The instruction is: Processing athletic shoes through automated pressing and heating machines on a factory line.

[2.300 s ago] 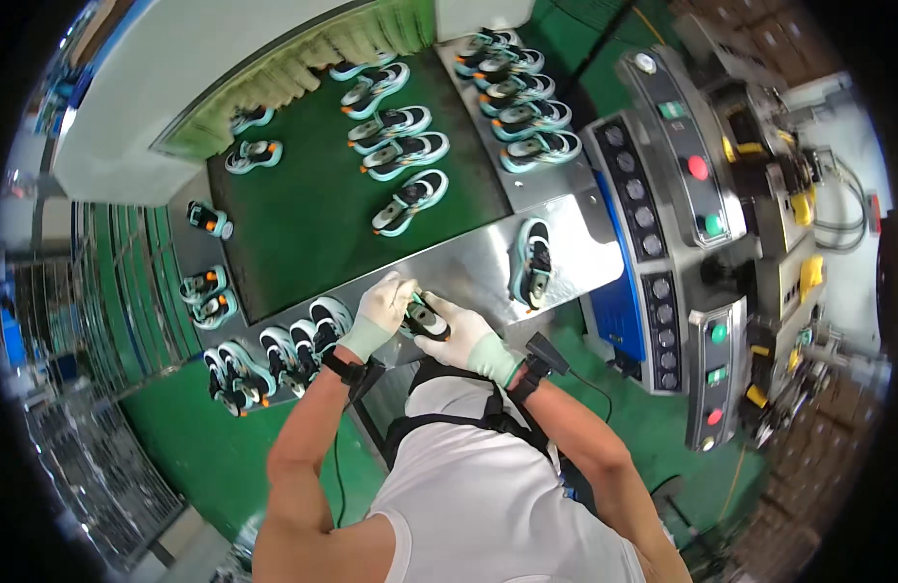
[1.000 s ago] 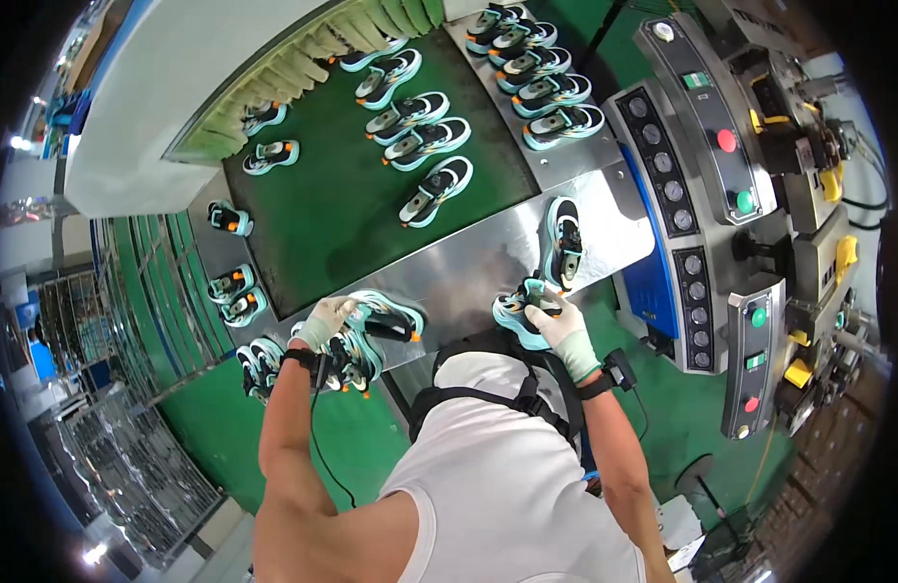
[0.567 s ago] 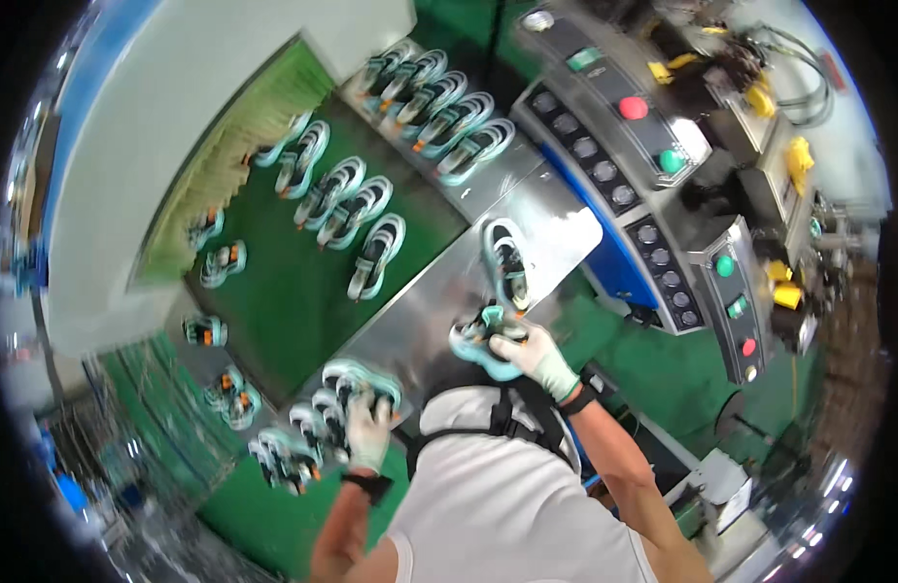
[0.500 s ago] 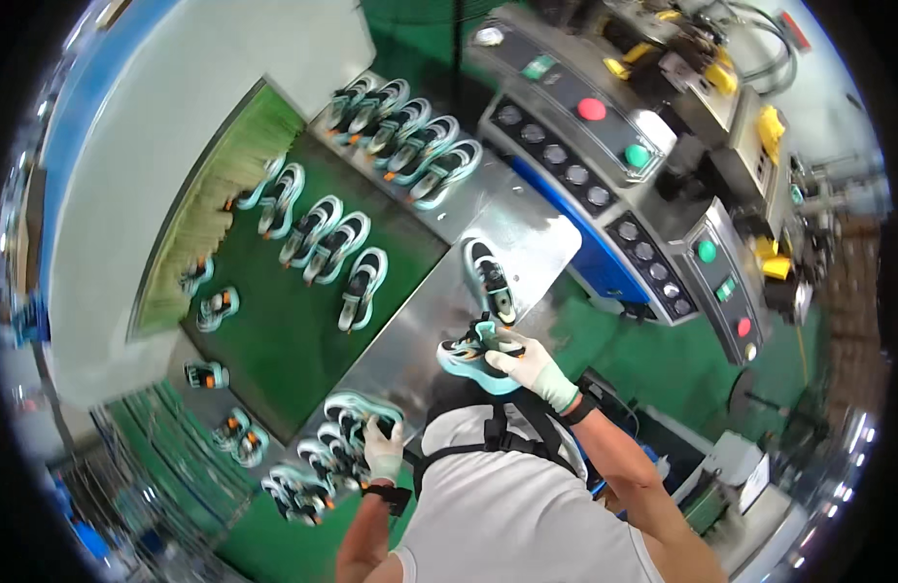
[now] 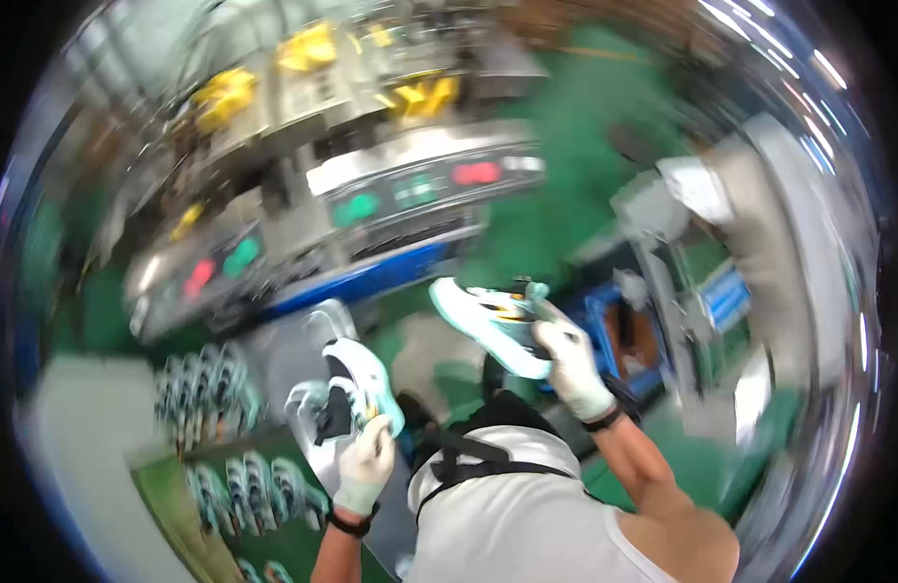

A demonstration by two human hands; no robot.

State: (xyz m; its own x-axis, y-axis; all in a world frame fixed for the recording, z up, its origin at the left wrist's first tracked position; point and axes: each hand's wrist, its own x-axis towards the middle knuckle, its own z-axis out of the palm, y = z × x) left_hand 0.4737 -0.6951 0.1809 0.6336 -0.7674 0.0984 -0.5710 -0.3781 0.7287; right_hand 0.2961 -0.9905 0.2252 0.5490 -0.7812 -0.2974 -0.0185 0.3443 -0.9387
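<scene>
Both my hands wear pale gloves. My right hand (image 5: 572, 367) is closed round the heel end of a mint-and-white sneaker (image 5: 483, 323), raised over the floor with its toe pointing away to the left. In my left hand (image 5: 366, 468) is a second sneaker (image 5: 373, 377), gripped at its near end above the metal table. Right beside that one, another black-and-white shoe (image 5: 311, 406) overlaps it in view; whether my left hand touches it too I cannot tell. Motion blurs much of the picture.
A machine with a control panel (image 5: 415, 189) of coloured buttons stands ahead. Rows of sneakers (image 5: 211, 389) stand at the left, with more on a green conveyor belt (image 5: 216, 462). A blue bin (image 5: 595, 311) sits beyond my right hand. The metal table (image 5: 274, 355) lies left.
My view has swung to the right, toward the machine and bin. The right hand still holds its sneaker; my left hand has lifted a sneaker from the group of shoes at the lower left.
</scene>
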